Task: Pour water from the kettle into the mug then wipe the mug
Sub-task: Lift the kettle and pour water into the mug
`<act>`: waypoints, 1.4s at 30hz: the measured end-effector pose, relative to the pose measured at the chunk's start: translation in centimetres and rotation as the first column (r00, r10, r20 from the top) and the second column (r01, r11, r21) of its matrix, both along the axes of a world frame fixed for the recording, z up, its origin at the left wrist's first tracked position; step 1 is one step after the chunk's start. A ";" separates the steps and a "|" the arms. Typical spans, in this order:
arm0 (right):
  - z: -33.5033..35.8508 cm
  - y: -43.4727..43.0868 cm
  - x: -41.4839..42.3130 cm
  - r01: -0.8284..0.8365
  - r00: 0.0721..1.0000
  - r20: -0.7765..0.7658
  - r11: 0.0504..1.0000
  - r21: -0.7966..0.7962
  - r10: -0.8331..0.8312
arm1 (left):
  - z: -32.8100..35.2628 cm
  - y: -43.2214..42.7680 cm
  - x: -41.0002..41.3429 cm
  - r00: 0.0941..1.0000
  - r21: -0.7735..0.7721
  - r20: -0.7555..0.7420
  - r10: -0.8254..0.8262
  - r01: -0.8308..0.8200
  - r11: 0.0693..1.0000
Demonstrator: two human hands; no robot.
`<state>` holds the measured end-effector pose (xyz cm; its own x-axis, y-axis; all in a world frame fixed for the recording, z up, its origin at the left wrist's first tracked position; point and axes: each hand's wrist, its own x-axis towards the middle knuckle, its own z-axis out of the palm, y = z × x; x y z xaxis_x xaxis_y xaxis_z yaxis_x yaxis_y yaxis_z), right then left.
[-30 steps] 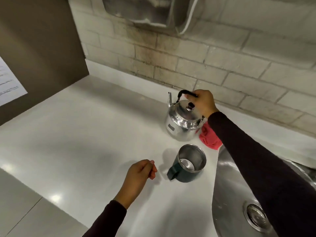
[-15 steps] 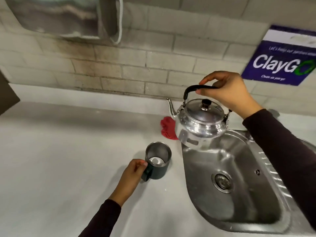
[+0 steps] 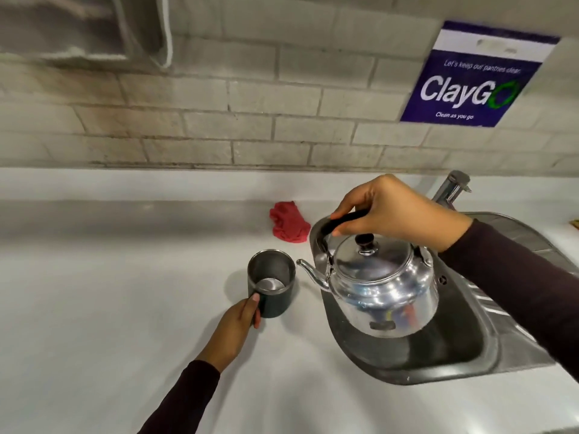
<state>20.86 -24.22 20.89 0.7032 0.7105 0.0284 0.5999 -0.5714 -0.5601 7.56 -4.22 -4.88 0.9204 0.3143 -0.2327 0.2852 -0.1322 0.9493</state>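
Steel kettle aloft, spout aimed at the mug: we are just short of the pour.

Our right hand has its grip clenched round the black handle, holding the kettle over the sink, its spout tip just beside the mug's rim at three o'clock. Our left hand closes its grip on the mug's handle at six o'clock, steadying it on the white desk. No water runs yet, and the mug looks empty, though glare on its steel floor leaves that unsure. Next we judge the spout must cross over the rim and tip gently. Wiping will call for the red cloth, lying at twelve o'clock.
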 end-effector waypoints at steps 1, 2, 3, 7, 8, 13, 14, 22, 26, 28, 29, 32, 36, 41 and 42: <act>-0.1 0.3 -0.1 -0.013 1.000 -0.002 1.000 -0.027 0.013 | 0.0 -0.1 0.0 1.000 0.003 0.000 -0.001 0.001 1.000; -0.2 0.7 -0.2 -0.024 1.000 0.005 0.998 -0.058 0.025 | -0.1 0.0 0.0 1.000 0.003 0.000 -0.003 0.003 1.000; -0.3 1.0 -0.3 -0.035 0.999 0.021 0.995 -0.091 0.037 | -0.1 0.0 0.0 1.000 0.002 -0.001 -0.007 0.007 1.000; 0.1 2.2 -0.5 -0.054 0.994 0.077 0.977 -0.204 0.071 | -0.3 0.2 0.0 1.000 0.013 -0.003 -0.027 0.027 1.000; 0.2 2.4 -0.5 -0.054 0.993 0.089 0.973 -0.224 0.075 | -0.4 0.3 0.0 1.000 0.017 -0.005 -0.028 0.028 0.999; 1.1 3.2 -0.7 -0.062 0.981 0.154 0.948 -0.314 0.115 | -0.8 0.3 0.2 1.000 0.014 -0.014 -0.017 0.017 1.000; 1.3 3.3 -0.7 -0.062 0.979 0.166 0.944 -0.325 0.122 | -0.8 0.3 0.2 1.000 0.014 -0.012 -0.017 0.017 1.000; 2.1 3.8 -1.1 -0.102 0.966 0.184 0.922 -0.374 0.181 | -0.9 0.2 0.2 1.000 0.010 -0.005 -0.020 0.020 1.000; 2.5 4.1 -1.4 -0.111 0.962 0.189 0.912 -0.395 0.199 | -0.8 0.2 0.2 1.000 0.012 -0.005 -0.015 0.015 1.000; 2.6 4.2 -1.4 -0.107 0.960 0.196 0.906 -0.410 0.202 | -0.8 0.1 0.2 1.000 0.010 -0.006 -0.005 0.005 1.000; 2.7 4.3 -1.4 -0.105 0.960 0.197 0.904 -0.414 0.201 | -0.8 0.0 0.2 1.000 0.010 -0.005 -0.001 0.001 1.000; 2.9 4.7 -1.3 -0.106 0.960 0.192 0.896 -0.430 0.205 | -0.9 0.0 0.3 1.000 0.017 -0.006 0.002 -0.002 1.000; 3.2 5.0 -1.3 -0.110 0.953 0.205 0.885 -0.453 0.224 | -1.0 0.1 0.4 1.000 0.012 -0.011 0.006 -0.006 1.000; 3.6 5.4 -1.5 -0.113 0.940 0.236 0.875 -0.471 0.248 | -1.1 0.0 0.4 1.000 0.009 -0.005 0.008 -0.008 1.000; 3.6 5.4 -1.5 -0.111 0.938 0.240 0.874 -0.473 0.249 | -1.1 0.1 0.4 1.000 0.009 -0.006 0.007 -0.007 1.000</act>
<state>19.39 -18.80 24.48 0.5714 0.8081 -0.1430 0.8100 -0.5834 -0.0603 8.00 -4.16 -6.02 0.9168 0.3226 -0.2356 0.2920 -0.1386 0.9463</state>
